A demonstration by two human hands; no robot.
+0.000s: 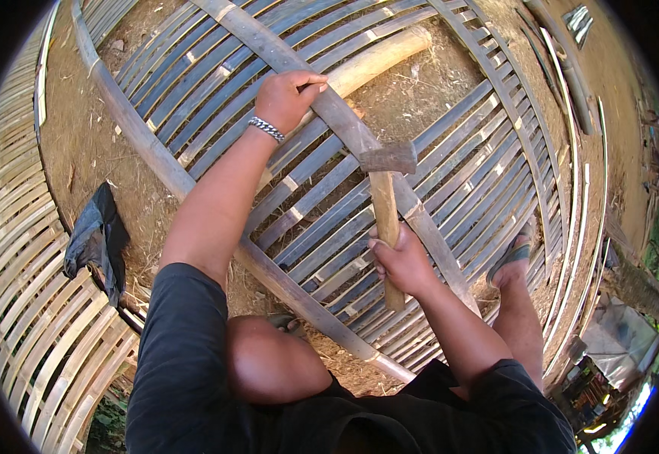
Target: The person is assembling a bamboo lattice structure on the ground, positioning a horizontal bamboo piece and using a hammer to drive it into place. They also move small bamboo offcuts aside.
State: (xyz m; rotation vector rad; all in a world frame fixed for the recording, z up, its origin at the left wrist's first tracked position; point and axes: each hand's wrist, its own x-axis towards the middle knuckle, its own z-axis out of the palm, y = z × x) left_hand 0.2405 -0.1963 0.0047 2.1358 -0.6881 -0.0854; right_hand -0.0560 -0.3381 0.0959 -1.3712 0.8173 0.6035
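My right hand (404, 263) grips the wooden handle of a hammer (385, 208). Its dark metal head rests on a wide bamboo crosspiece (348, 125). My left hand (288, 98), with a metal bracelet at the wrist, presses down on that same crosspiece a little farther up. The crosspiece runs diagonally over a panel of grey bamboo slats (450, 163) lying on the ground. My bent knee (269, 363) shows at the bottom, and my sandalled right foot (512, 265) rests on the slats.
A thick pale log (379, 60) lies under the slats at the top. A second slat panel (27, 303) spreads out on the left, with a dark cloth (96, 238) on the dirt beside it. Loose bamboo strips (571, 98) lie at the right.
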